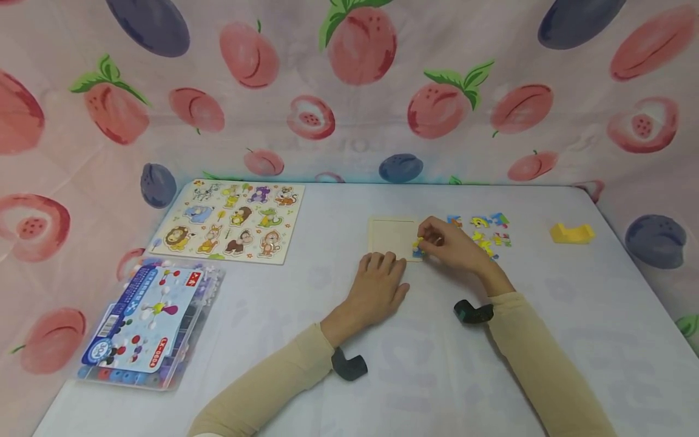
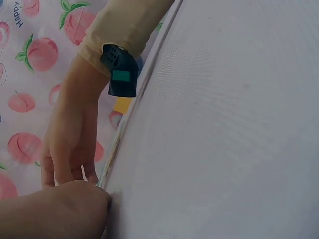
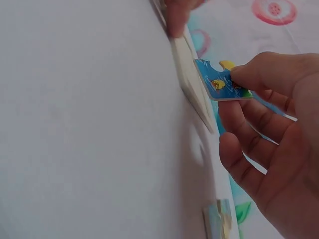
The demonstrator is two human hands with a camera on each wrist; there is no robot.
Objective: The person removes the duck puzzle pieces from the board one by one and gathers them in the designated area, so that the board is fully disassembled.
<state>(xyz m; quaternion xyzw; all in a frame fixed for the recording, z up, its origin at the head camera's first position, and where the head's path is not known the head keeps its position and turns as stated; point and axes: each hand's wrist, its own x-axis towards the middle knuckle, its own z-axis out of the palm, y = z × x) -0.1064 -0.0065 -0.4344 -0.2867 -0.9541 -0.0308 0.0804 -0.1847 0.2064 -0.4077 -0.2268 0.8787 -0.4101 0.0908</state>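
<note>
My right hand (image 1: 454,246) pinches a jigsaw puzzle piece (image 3: 218,83) between thumb and fingers, over the right side of a shallow square wooden puzzle tray (image 1: 392,233). The piece is blue with a small yellow duck on it; in the right wrist view it is tilted above the tray's corner. Fingers of my left hand (image 1: 377,290) rest at the tray's near edge, loosely spread. The tray's pale bottom shows bare. Right behind my right hand lie several loose puzzle pieces (image 1: 480,223), some partly hidden by it.
A yellow block with a dip in its top (image 1: 571,233) stands at the far right. An animal puzzle board (image 1: 253,243) lies at the back left. Before it is a clear plastic case (image 1: 150,321) of small coloured parts. A patterned curtain (image 1: 360,133) hangs behind the table.
</note>
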